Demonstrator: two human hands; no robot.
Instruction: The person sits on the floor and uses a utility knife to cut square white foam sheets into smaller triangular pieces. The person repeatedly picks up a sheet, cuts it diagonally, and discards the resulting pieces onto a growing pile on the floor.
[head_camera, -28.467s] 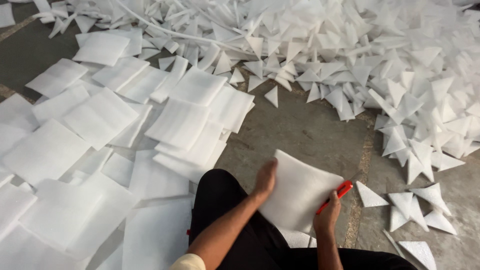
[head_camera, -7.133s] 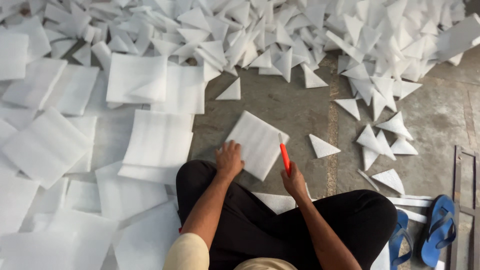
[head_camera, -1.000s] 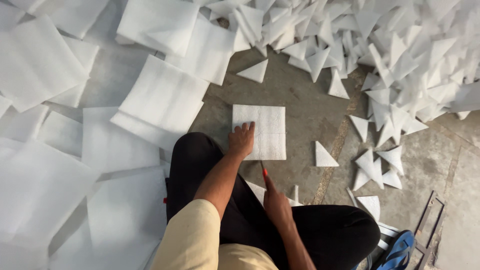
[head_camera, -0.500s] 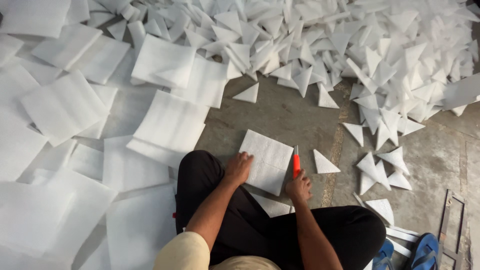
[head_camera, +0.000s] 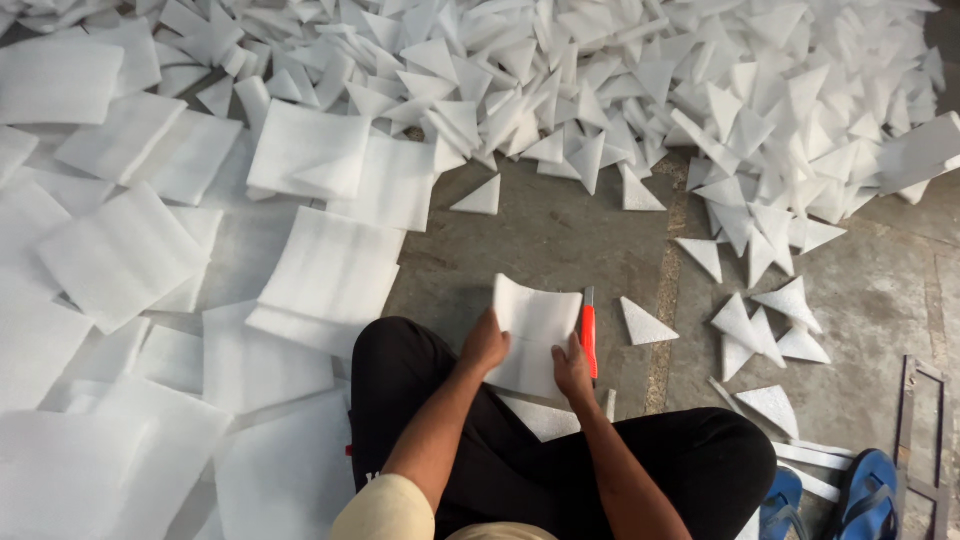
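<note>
I sit on a concrete floor with a white square foam sheet (head_camera: 535, 330) in front of my knees. My left hand (head_camera: 484, 344) grips its left edge. My right hand (head_camera: 573, 368) rests at its right edge and holds a red utility knife (head_camera: 589, 336), whose blade points away from me along that edge. The sheet is slightly curled and lifted off the floor.
Stacks of square foam sheets (head_camera: 325, 280) lie to my left. A large heap of white foam triangles (head_camera: 640, 90) covers the floor ahead and to the right, with loose triangles (head_camera: 645, 325) close to the knife. Blue sandals (head_camera: 860, 495) and a metal frame (head_camera: 925, 440) are at the lower right.
The view has shifted slightly. My right hand with the red knife has moved in against the right edge of the sheet, and my left hand has moved onto its left edge.
</note>
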